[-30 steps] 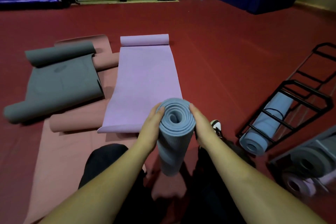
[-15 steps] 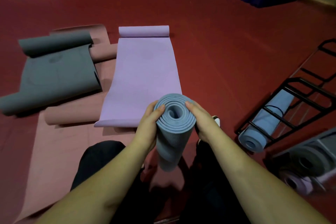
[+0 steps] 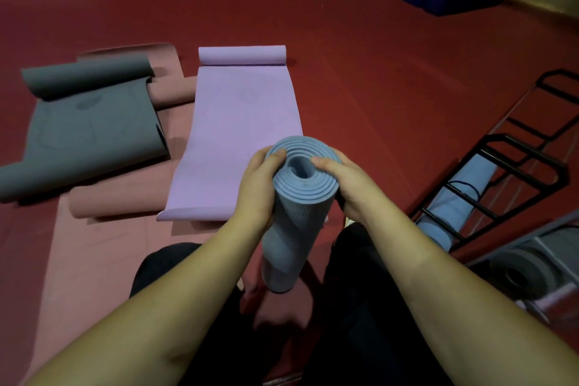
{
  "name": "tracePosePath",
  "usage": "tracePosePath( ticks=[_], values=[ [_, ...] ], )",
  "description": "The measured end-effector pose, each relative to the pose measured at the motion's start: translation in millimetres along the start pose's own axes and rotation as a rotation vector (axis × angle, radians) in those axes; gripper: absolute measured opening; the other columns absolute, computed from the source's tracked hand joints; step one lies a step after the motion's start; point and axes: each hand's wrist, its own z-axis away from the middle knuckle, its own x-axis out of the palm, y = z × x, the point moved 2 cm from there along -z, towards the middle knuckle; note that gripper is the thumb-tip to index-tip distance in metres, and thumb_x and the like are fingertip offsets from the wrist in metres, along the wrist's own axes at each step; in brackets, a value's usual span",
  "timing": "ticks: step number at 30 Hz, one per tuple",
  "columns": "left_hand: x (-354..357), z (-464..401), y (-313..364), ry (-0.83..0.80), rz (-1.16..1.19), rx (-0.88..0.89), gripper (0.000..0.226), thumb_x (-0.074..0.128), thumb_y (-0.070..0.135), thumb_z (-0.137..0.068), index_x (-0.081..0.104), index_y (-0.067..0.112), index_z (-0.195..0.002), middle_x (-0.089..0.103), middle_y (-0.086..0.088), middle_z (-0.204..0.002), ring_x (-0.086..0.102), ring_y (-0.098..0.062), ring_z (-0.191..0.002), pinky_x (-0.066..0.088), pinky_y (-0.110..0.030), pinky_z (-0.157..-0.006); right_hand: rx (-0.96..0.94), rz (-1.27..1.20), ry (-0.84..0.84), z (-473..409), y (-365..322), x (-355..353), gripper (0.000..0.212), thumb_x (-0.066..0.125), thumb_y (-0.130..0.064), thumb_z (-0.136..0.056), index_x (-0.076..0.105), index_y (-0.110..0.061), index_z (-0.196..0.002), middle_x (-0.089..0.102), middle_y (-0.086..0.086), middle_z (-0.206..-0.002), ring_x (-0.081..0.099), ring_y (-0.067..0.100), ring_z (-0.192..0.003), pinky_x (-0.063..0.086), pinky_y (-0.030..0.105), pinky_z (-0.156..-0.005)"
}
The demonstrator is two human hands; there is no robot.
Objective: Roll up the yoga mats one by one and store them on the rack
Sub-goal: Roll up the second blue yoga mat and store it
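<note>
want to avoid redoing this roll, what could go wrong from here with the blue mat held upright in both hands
1. The blue mat is gripped only near its top by the left hand and right hand; no strap shows, so the coil may loosen or telescope.
2. The black rack lies to the right with a rolled mat already in it, so the roll could catch on its bars.

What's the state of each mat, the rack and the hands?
Blue mat: rolled, upright, held by both hands.
Left hand: gripping it.
Right hand: gripping it.
Purple mat: mostly unrolled.
Grey mat: partly unrolled.
Pink mat: partly unrolled.
Rack: holds one rolled mat.
</note>
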Motion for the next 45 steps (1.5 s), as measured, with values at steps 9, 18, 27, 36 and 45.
tracePosePath(
  ticks=[9, 18, 27, 36, 45],
  values=[
    [-16.8, -0.5, -32.5, -0.033, -0.131, -0.049, 0.040, 0.067, 0.035, -0.080, 0.062, 0.017, -0.115, 0.072, -0.007, -0.113, 0.067, -0.024, -0.110, 0.050, -0.044, -0.101, 0.002, 0.034, 0.061, -4.9, 43.9, -12.4, 0.029, 0.058, -0.019, -0.097, 0.061, -0.015, -0.126, 0.072, 0.005, -0.112, 0.069, 0.017, -0.098, 0.054, 0.025, -0.079],
    [36.3, -38.4, -29.8, -0.151, -0.251, -0.156, 0.040, 0.074, 0.027, -0.085, 0.059, 0.017, -0.120, 0.073, -0.005, -0.111, 0.071, -0.018, -0.101, 0.054, -0.039, -0.094, 0.079, 0.006, 0.076, -34.3, 23.7, -58.1, 0.024, 0.060, -0.032, -0.096, 0.064, -0.028, -0.119, 0.074, -0.002, -0.108, 0.070, 0.015, -0.099, 0.052, 0.032, -0.084],
    [180.6, -57.9, -55.1, -0.288, -0.765, -0.081, 0.053, 0.066, 0.030, -0.056, 0.059, 0.026, -0.108, 0.070, 0.005, -0.100, 0.067, -0.015, -0.095, 0.053, -0.042, -0.091, 0.049, -0.397, 0.351, -35.0, 34.5, -179.5, 0.030, 0.055, -0.025, -0.097, 0.064, -0.009, -0.121, 0.072, 0.011, -0.107, 0.068, 0.024, -0.094, 0.051, 0.037, -0.086],
    [246.6, -71.5, -162.9, -0.427, -1.126, -0.092, 0.028, 0.067, 0.021, -0.074, 0.064, 0.017, -0.101, 0.070, -0.001, -0.096, 0.064, -0.024, -0.093, 0.051, -0.035, -0.081, 0.172, -0.721, 0.429, -34.1, 141.0, -265.6, 0.046, 0.043, -0.038, -0.102, 0.058, -0.007, -0.133, 0.062, 0.015, -0.132, 0.058, 0.026, -0.124, 0.041, 0.040, -0.109],
    [303.5, -62.4, -267.2, -0.678, -1.345, -0.177, 0.030, 0.074, 0.024, -0.072, 0.063, 0.009, -0.095, 0.068, -0.008, -0.084, 0.064, -0.031, -0.084, 0.049, -0.035, -0.067, 0.528, -0.154, 0.725, 40.3, 283.2, -342.4, 0.045, 0.049, -0.039, -0.099, 0.062, -0.005, -0.127, 0.062, 0.011, -0.124, 0.060, 0.026, -0.113, 0.049, 0.026, -0.087]
  ],
)
